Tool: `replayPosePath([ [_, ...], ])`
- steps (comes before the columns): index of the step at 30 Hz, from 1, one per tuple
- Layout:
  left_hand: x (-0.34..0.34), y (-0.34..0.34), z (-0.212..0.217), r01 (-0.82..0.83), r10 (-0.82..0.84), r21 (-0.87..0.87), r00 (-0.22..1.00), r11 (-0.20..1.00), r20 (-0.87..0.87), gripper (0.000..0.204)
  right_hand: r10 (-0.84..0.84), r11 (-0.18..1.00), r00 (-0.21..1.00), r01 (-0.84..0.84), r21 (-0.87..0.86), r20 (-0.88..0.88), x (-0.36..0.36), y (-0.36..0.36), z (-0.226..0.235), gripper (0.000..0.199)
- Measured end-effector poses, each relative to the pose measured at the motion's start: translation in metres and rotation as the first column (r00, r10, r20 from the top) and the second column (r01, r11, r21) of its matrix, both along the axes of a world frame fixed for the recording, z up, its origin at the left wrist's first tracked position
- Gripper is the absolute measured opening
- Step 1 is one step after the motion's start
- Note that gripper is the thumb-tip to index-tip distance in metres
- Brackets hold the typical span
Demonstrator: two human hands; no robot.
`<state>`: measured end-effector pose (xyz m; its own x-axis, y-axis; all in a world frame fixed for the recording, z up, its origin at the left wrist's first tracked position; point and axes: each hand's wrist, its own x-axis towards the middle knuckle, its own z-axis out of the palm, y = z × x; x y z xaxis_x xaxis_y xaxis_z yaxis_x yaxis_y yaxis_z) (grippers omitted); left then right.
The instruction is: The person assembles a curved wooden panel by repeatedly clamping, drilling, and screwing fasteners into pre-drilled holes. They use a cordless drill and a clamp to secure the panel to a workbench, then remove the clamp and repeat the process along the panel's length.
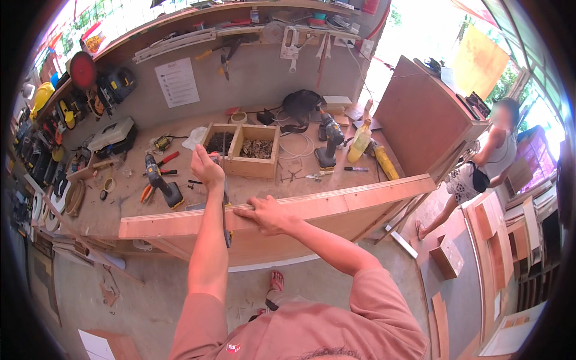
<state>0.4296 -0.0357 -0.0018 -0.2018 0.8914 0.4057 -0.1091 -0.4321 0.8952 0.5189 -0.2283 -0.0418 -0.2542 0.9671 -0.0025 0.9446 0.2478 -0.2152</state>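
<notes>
A long wooden panel (336,201) lies on edge along the front of the workbench. My left hand (207,170) is raised above it, closed on the upper part of a dark bar clamp (227,198). The clamp's bar runs down across the panel's top edge, and its lower end (228,238) hangs on my side. Part of the clamp is hidden behind my left hand and forearm. My right hand (268,215) rests on the panel's top edge just right of the clamp, fingers spread and pointing left.
On the workbench (129,201) are a cordless drill (161,182), another drill (329,141), a divided wooden box (257,163) of small hardware, a yellowish bottle (359,143) and red-handled pliers (168,159). A large wooden cabinet (420,114) stands right. Beyond it is another person (499,153).
</notes>
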Motion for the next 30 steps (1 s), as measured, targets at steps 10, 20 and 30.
replayPosePath([
  [10, -0.022, 0.026, -0.032, 0.056, -0.056, -0.017, 0.998, 0.998, -0.014, 0.033, 0.016, 1.000, 0.999, -0.015, 0.017, -0.040, -0.019, 0.008, 0.006, 0.085],
  [20, -0.185, -0.051, -0.047, 0.269, 0.014, 0.227, 0.615, 0.936, -0.789, 0.038, -0.050, 0.996, 0.999, 0.050, 0.067, -0.014, -0.007, 0.002, 0.000, 0.089],
  [30, -0.205, -0.087, -0.083, 0.416, 0.127, 0.140, 0.059, 0.899, -0.990, 0.081, -0.059, 0.996, 0.998, 0.061, 0.073, -0.028, -0.008, 0.004, 0.001, 0.088],
])
